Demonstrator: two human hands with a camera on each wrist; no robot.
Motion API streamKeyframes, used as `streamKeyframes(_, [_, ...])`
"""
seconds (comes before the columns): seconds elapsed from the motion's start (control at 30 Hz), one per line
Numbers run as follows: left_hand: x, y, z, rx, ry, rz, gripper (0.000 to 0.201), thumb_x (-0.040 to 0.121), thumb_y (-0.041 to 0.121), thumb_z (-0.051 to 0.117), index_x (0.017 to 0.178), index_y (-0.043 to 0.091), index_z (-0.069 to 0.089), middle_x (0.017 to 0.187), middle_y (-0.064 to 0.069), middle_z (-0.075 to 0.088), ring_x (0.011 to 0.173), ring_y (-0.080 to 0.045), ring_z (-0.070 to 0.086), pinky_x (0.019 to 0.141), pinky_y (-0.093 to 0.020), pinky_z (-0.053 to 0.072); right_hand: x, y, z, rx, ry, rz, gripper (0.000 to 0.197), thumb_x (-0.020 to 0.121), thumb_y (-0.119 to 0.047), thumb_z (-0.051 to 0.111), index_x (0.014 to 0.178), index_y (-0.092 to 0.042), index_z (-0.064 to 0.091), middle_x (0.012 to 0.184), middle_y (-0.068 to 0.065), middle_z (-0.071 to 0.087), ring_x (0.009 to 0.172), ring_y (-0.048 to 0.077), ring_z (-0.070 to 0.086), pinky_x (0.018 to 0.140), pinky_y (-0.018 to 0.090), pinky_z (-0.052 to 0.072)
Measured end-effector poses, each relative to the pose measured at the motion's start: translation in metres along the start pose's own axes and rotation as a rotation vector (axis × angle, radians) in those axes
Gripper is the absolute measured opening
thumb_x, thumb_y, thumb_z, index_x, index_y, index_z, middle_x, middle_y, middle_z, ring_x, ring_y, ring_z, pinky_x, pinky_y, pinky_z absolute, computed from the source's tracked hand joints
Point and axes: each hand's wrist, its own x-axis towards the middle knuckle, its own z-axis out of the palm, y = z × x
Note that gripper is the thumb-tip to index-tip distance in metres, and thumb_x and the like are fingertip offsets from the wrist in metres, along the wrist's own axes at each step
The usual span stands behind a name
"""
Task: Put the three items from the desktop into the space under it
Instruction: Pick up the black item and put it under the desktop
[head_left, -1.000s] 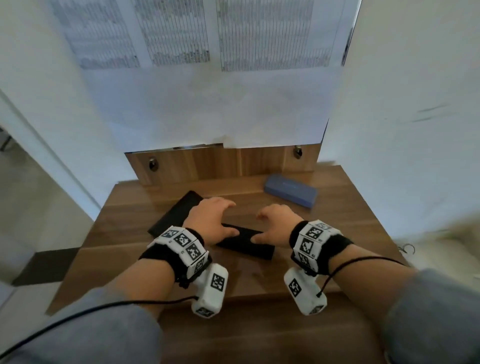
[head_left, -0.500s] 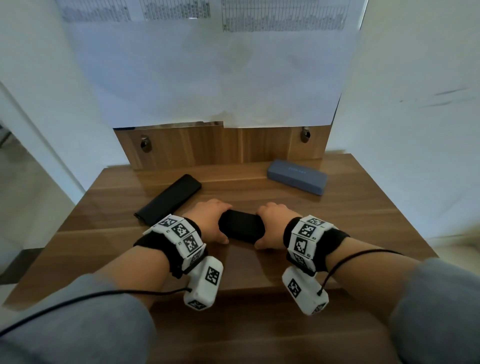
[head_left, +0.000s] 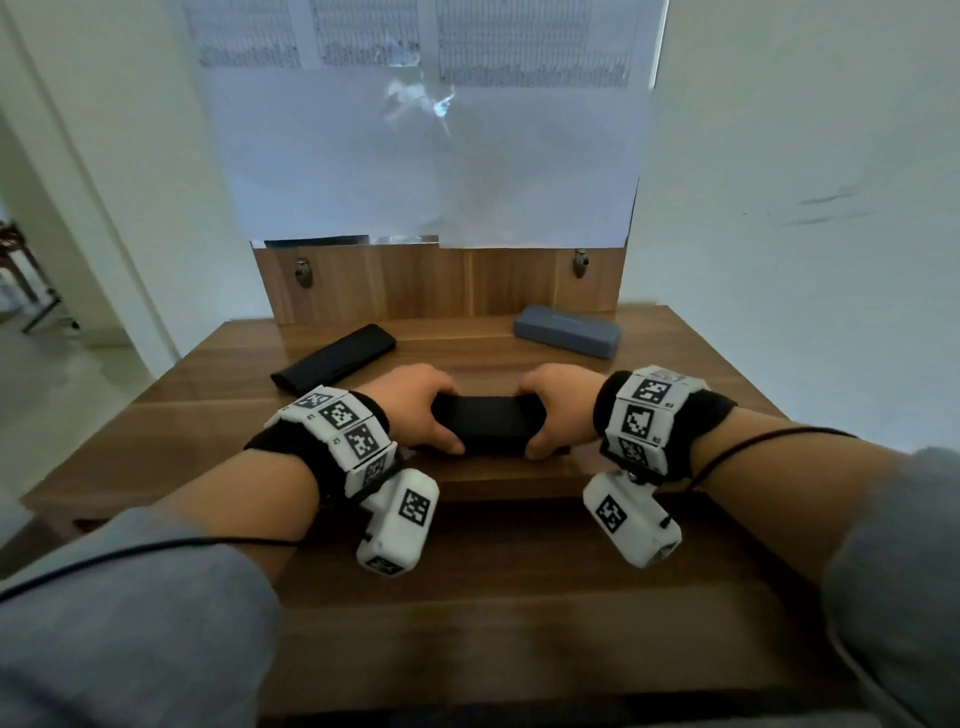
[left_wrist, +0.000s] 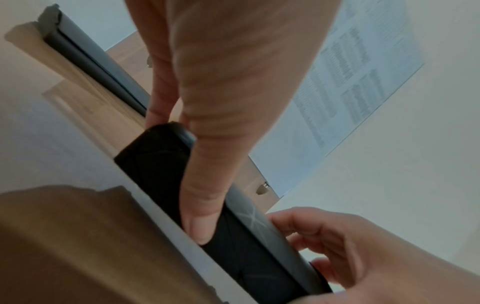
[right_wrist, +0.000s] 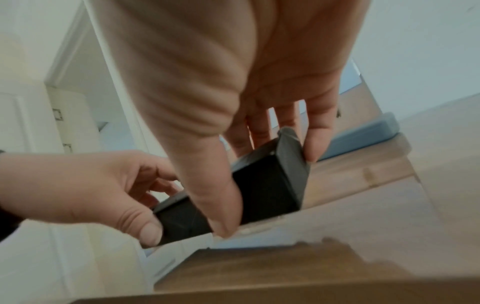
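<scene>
Your left hand (head_left: 423, 415) and right hand (head_left: 553, 410) each clasp one end of the black case (head_left: 485, 426); its long axis runs straight between your curled fingers.

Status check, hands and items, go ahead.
Both hands, left and right, grip the black case by its ends. Black pouch and grey case wait on the desktop.
</scene>
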Motion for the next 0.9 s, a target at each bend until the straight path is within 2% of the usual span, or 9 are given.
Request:
streamKeyframes(0.13, [-0.032,0.037,0.007,-0.048,-0.016,0.015,0.063,0.075,0.043,0.073,0.130,0.020,0.056,0.129,0.000,0.058,0.119,-0.019,0.054,0.098,-0.033,0.044,-0.048,0.012,0.001,0.015,0.020,0.006,0.060,0.074,-0.029,0.077,0.129,-0.016,0.055,0.124,0.005,0.061,0.111,0.024,0.059,0.091,0.035,0.050])
streamKeyframes(0.27, [-0.050,0.075,0.013,-0.035,-0.054,0.026,0.066,0.070,0.049,0.074,0.128,0.019,0.059,0.125,0.000,0.062,0.113,-0.019,0.058,0.094,-0.032,0.048,-0.090,0.033,0.007,0.021,-0.008,0.035,0.065,0.076,-0.029,0.078,0.134,-0.017,0.053,0.129,0.005,0.059,0.116,0.025,0.057,0.097,0.037,0.049])
streamKeyframes(0.43, [-0.058,0.119,0.028,-0.001,-0.163,0.091,0.064,0.074,0.041,0.074,0.131,0.017,0.058,0.128,-0.002,0.062,0.114,-0.020,0.059,0.097,-0.034,0.050,-0.127,0.064,0.018,0.042,-0.101,0.081,0.066,0.076,-0.025,0.078,0.136,-0.016,0.052,0.133,0.005,0.059,0.119,0.025,0.056,0.099,0.035,0.046])
streamKeyframes(0.6, [-0.047,0.152,0.051,0.062,-0.220,0.150,0.061,0.075,0.037,0.074,0.131,0.017,0.058,0.126,-0.004,0.065,0.112,-0.022,0.062,0.095,-0.035,0.052,-0.139,0.094,0.032,0.007,-0.126,0.117,0.067,0.077,-0.024,0.076,0.139,-0.017,0.050,0.135,0.005,0.059,0.121,0.025,0.056,0.101,0.035,0.046])
streamKeyframes(0.77, [-0.028,0.168,0.075,0.116,-0.250,0.155,0.060,0.078,0.036,0.071,0.131,0.012,0.055,0.128,-0.007,0.061,0.113,-0.024,0.060,0.091,-0.034,0.050,-0.144,0.124,0.037,0.116,-0.070,0.138,0.070,0.079,-0.024,0.075,0.142,-0.013,0.045,0.140,0.003,0.056,0.126,0.020,0.054,0.105,0.029,0.042])
streamKeyframes(0.9, [-0.012,0.179,0.089,0.168,-0.271,0.148,0.065,0.082,0.037,0.068,0.137,0.008,0.048,0.134,-0.010,0.056,0.120,-0.027,0.056,0.098,-0.036,0.048,-0.142,0.141,0.042,0.187,-0.049,0.139,0.065,0.080,-0.025,0.074,0.138,-0.014,0.049,0.133,0.002,0.061,0.121,0.020,0.058,0.102,0.029,0.044])
